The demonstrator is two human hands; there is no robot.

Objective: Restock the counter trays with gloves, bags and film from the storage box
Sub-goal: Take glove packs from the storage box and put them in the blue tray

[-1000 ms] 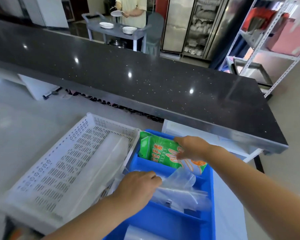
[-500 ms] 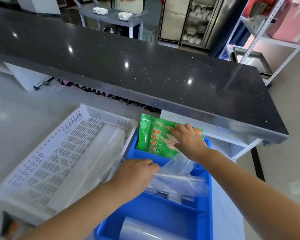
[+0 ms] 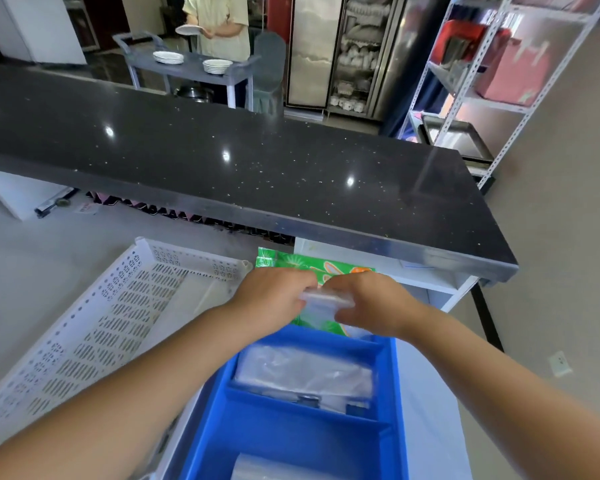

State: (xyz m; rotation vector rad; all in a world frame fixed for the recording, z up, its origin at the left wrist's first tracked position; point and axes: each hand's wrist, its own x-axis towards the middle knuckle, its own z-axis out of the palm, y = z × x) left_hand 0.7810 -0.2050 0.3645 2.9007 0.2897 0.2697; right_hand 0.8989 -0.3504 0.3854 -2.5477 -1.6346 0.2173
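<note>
A blue divided tray [image 3: 392,393] sits in front of me. A green glove packet [image 3: 291,263] leans in its far compartment. Clear plastic bags [image 3: 305,374] lie in the middle compartment, and a roll of clear film [image 3: 257,471] shows in the near one. My left hand [image 3: 274,299] and my right hand [image 3: 371,303] meet over the far compartment, both pinching a small stack of clear bags [image 3: 326,299] in front of the green packet.
A white perforated storage box [image 3: 84,334] stands to the left, with clear plastic lying in it. A black counter top [image 3: 257,161] runs across behind. A person handles plates at a grey cart [image 3: 187,64] beyond. Metal shelving [image 3: 482,81] is at the right.
My left hand rose from the middle compartment toward the far one. My right hand left the green packet's face, and both hands now hold a clear bag stack between them.
</note>
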